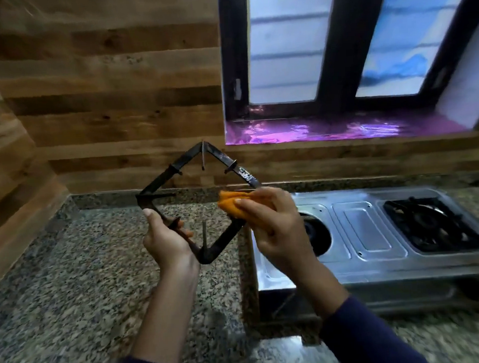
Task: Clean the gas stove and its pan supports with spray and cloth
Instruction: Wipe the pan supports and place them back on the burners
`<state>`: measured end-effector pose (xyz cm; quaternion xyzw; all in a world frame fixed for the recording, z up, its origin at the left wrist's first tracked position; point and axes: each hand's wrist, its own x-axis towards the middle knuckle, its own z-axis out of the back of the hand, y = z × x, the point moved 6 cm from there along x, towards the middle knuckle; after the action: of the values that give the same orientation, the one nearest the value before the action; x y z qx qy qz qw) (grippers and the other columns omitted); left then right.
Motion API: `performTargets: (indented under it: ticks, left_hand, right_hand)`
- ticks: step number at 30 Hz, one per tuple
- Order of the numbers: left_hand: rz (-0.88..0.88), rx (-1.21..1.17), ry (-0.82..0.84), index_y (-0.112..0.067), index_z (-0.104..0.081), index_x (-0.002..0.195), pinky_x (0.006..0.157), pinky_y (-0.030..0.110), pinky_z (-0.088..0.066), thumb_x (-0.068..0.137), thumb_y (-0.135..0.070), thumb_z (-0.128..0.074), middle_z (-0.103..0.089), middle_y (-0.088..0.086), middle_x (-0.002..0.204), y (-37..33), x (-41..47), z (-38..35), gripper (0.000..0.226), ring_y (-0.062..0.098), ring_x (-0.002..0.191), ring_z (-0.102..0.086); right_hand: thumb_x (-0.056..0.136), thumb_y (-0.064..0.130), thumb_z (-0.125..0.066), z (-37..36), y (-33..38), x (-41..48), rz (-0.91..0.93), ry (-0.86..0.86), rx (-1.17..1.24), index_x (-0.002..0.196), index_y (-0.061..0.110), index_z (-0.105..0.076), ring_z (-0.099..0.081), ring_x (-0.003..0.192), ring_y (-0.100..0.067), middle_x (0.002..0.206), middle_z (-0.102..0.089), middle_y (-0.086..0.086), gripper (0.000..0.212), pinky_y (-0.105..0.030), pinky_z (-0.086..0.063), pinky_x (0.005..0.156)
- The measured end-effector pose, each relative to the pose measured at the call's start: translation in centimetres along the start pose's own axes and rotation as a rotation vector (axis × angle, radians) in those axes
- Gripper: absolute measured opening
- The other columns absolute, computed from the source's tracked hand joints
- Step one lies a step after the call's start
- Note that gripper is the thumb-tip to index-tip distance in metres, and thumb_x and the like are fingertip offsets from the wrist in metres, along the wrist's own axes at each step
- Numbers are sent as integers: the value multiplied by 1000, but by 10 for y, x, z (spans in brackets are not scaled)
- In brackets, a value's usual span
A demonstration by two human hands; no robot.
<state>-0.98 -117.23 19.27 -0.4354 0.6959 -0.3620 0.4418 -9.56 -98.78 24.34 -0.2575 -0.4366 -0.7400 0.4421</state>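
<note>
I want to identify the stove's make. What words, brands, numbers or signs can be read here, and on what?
None can be read.
The steel stove shows no legible brand or marking in this blurred view; the pan support, the orange cloth and the window frame carry no text either.

The left grip (166, 240) holds a black pan support (187, 159) up on one corner above the speckled desk (69, 278), fingers curled round its lower left bar. The right grip (275, 224) pinches an orange cloth (231, 204) against the frame's right corner. Beside them stands the steel stove (369, 229), with a second grate (431, 224) on its right burner.
</note>
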Motion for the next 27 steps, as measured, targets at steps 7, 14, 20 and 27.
performTargets:
  ticks: [7, 14, 20, 27]
  left_hand:
    - [17, 70, 132, -14, -48, 72, 43, 23, -36, 100, -52, -40, -53, 1, 64, 45, -10, -21, 48, 9, 40, -44]
    - [238, 93, 186, -16, -49, 74, 36, 15, -32, 102, -46, -38, -51, 1, 62, 110, -45, -44, 43, 4, 31, -40]
    - [328, 126, 271, -18, -46, 71, 38, 18, -30, 101, -51, -37, -48, -8, 43, 157, -82, -76, 46, 6, 33, -39]
    - [388, 184, 413, -18, -51, 83, 36, 14, -29, 97, -56, -42, -51, -6, 49, 218, -154, -145, 42, 6, 34, -40]
  right_hand:
    - [73, -7, -66, 29, -66, -49, -265, -28, -125, 114, 10, -72, -57, 102, -27, 109, -55, -10, 45, -42, -51, 87]
    - [73, -13, -62, 66, -80, -90, -476, -28, -126, 116, 17, -71, -55, 107, -19, 112, -55, -5, 53, -28, -46, 94]
    - [84, -12, -57, 182, -145, -148, -895, -442, -22, 105, 16, -70, -59, 81, 12, 107, -54, -7, 37, -7, -48, 70]
    - [87, 10, -59, 253, -230, -281, -1403, -790, -8, 102, 36, -62, -59, 102, -20, 120, -58, -6, 30, -44, -51, 93]
